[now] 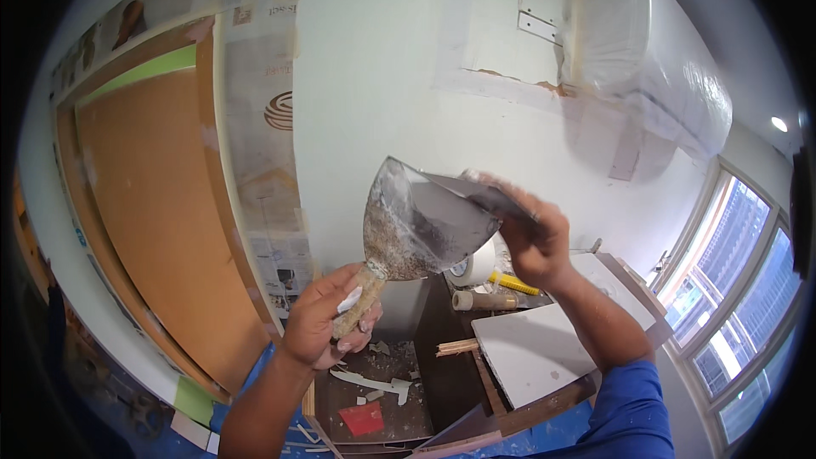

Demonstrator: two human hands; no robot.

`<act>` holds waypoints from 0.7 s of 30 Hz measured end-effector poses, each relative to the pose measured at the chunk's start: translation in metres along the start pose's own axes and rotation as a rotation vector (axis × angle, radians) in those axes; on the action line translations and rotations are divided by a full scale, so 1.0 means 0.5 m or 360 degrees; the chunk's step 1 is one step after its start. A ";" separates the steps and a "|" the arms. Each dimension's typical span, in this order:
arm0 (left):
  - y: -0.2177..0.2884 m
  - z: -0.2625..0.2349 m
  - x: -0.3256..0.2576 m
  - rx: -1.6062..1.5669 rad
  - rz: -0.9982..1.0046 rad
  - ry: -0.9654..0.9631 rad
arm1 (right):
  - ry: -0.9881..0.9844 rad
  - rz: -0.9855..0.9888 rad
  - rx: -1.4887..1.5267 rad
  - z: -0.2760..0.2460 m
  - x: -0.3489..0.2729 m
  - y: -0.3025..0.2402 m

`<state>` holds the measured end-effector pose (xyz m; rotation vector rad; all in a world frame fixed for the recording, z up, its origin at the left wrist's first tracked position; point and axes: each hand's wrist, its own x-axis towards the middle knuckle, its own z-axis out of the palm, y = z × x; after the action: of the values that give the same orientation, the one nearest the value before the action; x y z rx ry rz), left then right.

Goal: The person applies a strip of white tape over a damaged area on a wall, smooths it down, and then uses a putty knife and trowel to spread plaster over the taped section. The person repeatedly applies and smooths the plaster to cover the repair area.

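My left hand (327, 319) is closed round the worn handle of a putty knife (387, 242), held up in front of the wall. Its wide blade is smeared with whitish and brown residue. My right hand (531, 234) grips the far end of a thin dark grey sheet (446, 217) that lies against the blade's right side. Whether the sheet is a flexible scraper blade or something else, I cannot tell. White residue shows on the fingers of both hands.
Below stands a dark cabinet (442, 357) with scraps and a red piece (363, 418) inside. On top lie a white board (535, 353), a yellow-handled tool (514, 282) and a tube (484, 300). A wrapped wall unit (646, 51) hangs upper right; an orange-brown door (161, 204) is left.
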<state>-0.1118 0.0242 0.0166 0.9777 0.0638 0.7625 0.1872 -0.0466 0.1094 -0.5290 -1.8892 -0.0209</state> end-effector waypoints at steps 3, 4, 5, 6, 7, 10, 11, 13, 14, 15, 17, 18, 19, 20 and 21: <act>0.020 0.030 -0.006 0.0139 0.0146 -0.0012 | -0.0213 0.0103 -0.0431 -0.014 -0.014 -0.013; 0.021 0.028 -0.015 0.0210 0.0195 0.0010 | -0.0301 0.0186 -0.0540 -0.022 -0.005 -0.011; 0.021 0.024 -0.024 0.0195 0.0302 0.0005 | -0.0484 0.0216 -0.0678 -0.042 0.005 0.011; 0.017 0.015 -0.036 0.0180 0.0409 0.0000 | -0.0667 0.0248 -0.0816 -0.068 0.016 0.052; 0.010 0.004 -0.048 0.0155 0.0514 -0.0003 | -0.0858 0.0288 -0.0954 -0.089 0.033 0.082; -0.044 -0.044 -0.045 0.0556 0.0517 0.0281 | -0.0319 0.0009 -0.1507 -0.150 0.168 0.142; -0.062 -0.037 -0.035 0.0641 0.0450 0.0369 | -0.0133 -0.0047 -0.1661 -0.185 0.237 0.154; -0.103 -0.077 -0.026 0.0929 0.0312 0.0388 | 0.0140 -0.0207 -0.1956 -0.225 0.369 0.185; -0.116 -0.090 -0.021 0.1068 0.0247 0.0396 | 0.0186 -0.0166 -0.2150 -0.242 0.426 0.196; -0.110 -0.076 -0.018 0.1110 0.0258 0.0439 | 0.0226 -0.0300 -0.2283 -0.287 0.470 0.227; -0.110 -0.079 -0.010 0.1254 0.0296 0.0409 | 0.0208 -0.0089 -0.2409 -0.309 0.521 0.238; -0.112 -0.081 -0.007 0.1327 0.0317 0.0387 | 0.0202 0.0018 -0.2477 -0.318 0.528 0.239; -0.115 -0.084 -0.010 0.1358 0.0343 0.0392 | 0.0184 -0.0004 -0.2516 -0.314 0.523 0.254; -0.119 -0.085 -0.012 0.1388 0.0367 0.0393 | 0.0147 0.0007 -0.2493 -0.299 0.508 0.261; -0.123 -0.086 -0.013 0.1418 0.0389 0.0391 | 0.0110 0.0019 -0.2474 -0.287 0.480 0.269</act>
<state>-0.0989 0.0312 -0.0569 1.7481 0.5416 1.1080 0.2965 0.1202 0.3471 -1.4967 -1.4741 -1.5440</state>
